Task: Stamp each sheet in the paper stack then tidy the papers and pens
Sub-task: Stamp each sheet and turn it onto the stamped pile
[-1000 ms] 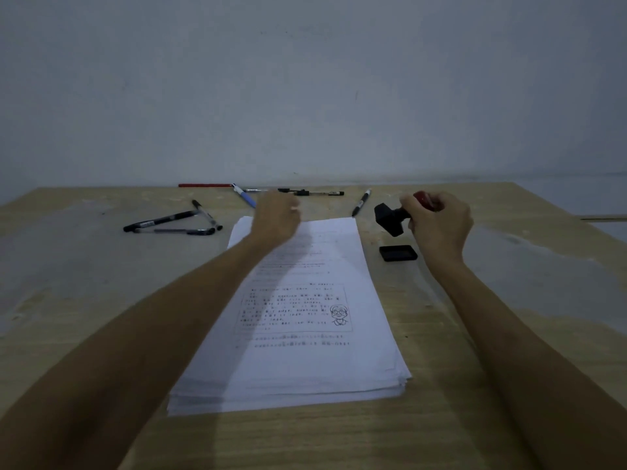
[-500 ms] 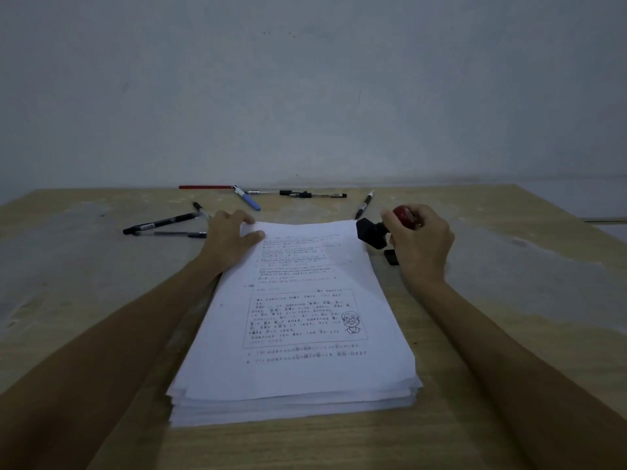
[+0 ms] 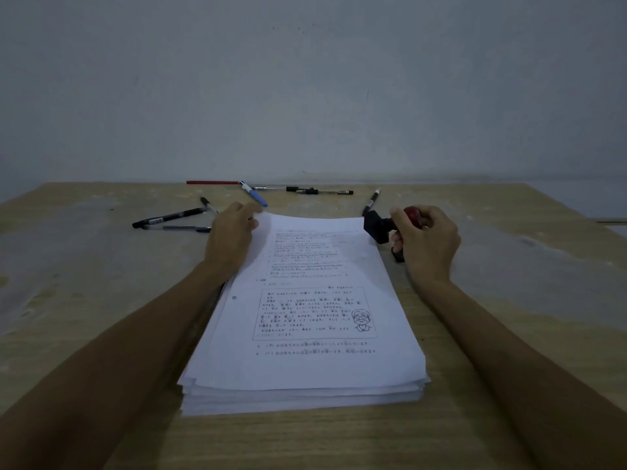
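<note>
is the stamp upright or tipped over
Tipped: the right hand holds the stamp sideways, its black base facing left toward the paper stack.

The paper stack (image 3: 305, 334) lies in the middle of the table (image 3: 509, 418). The left hand (image 3: 230, 232) rests on its far left corner; the right hand (image 3: 427, 239) holds the stamp (image 3: 380, 225) just beside its far right corner. Pens (image 3: 169, 218) lie behind.

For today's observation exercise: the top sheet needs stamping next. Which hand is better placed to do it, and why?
The right hand. It already grips the stamp beside the far right corner of the paper stack. The left hand rests on the far left corner, steadying the sheet.
</note>
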